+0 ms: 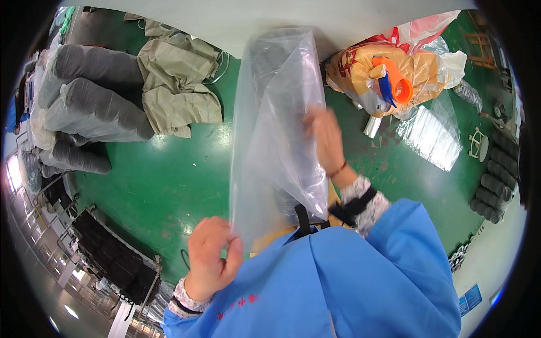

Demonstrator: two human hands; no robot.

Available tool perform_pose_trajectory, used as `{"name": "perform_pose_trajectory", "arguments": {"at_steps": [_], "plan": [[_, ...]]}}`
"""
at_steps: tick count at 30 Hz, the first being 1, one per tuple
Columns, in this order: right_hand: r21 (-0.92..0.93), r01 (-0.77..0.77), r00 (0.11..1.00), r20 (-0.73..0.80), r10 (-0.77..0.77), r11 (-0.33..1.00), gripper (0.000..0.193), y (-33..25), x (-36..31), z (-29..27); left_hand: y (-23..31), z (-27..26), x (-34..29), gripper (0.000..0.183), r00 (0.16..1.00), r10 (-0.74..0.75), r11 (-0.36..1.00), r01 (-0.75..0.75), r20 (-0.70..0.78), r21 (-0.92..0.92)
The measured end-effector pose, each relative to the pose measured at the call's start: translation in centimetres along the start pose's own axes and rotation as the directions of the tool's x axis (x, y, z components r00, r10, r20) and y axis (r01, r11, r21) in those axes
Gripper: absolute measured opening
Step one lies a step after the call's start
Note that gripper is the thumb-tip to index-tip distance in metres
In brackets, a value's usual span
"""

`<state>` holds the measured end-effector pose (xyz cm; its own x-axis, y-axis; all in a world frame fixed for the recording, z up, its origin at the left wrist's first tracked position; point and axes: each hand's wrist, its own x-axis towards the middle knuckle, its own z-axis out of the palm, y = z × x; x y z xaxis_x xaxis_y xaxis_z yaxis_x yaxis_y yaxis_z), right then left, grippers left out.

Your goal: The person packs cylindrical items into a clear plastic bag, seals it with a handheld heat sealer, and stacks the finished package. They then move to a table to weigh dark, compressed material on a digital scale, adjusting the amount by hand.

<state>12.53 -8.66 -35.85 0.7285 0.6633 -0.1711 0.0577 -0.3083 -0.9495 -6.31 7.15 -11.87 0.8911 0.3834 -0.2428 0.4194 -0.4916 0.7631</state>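
Red-lettered blue smock [349, 276] at bottom; clear bag [270, 146] at centre — left hand [213, 256] curled at its lower-left edge, right hand [328, 138] blurred over its right — can't tell either grip.

On my remote feed I read a factory workshop: scuffed green floor [169, 186], bagged dark rolls [107, 112] at left (too many for a home), metal trolley [150, 288] heaped with black goods [110, 253], more rolls [491, 194] at right.

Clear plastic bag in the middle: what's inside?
Inside the clear plastic bag, a long dark shape shows hazily through the film. Its underside and whatever lies behind the right hand are covered; exact contents unclear.
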Motion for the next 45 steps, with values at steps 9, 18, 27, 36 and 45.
{"name": "perform_pose_trajectory", "arguments": {"at_steps": [9,18,27,36,45], "plan": [[0.603,-0.713,0.7,0.574,0.425,0.358,0.05,1.0,-6.7,5.8,1.4,8.1,4.0,0.008,0.953,0.272,0.921,-0.219,0.132,-0.321],[0.66,-0.735,0.657,0.637,0.403,0.153,0.048,3.8,-10.6,8.2,1.3,18.1,6.3,0.017,0.977,0.209,0.898,-0.206,-0.033,-0.389],[0.596,-0.803,0.551,0.752,0.362,-0.013,0.047,2.2,-14.2,4.1,1.1,15.9,4.2,0.019,0.988,0.147,0.938,-0.128,0.037,-0.323],[0.621,-0.751,0.538,0.773,0.337,-0.225,0.046,3.0,-16.0,3.5,-0.5,22.1,6.0,0.018,0.978,0.198,0.937,-0.172,0.057,-0.305],[0.498,-0.581,0.531,0.831,0.164,-0.643,0.046,3.9,-15.9,4.9,-2.0,27.9,8.7,0.016,0.974,0.222,0.968,-0.214,0.049,-0.131]]}}
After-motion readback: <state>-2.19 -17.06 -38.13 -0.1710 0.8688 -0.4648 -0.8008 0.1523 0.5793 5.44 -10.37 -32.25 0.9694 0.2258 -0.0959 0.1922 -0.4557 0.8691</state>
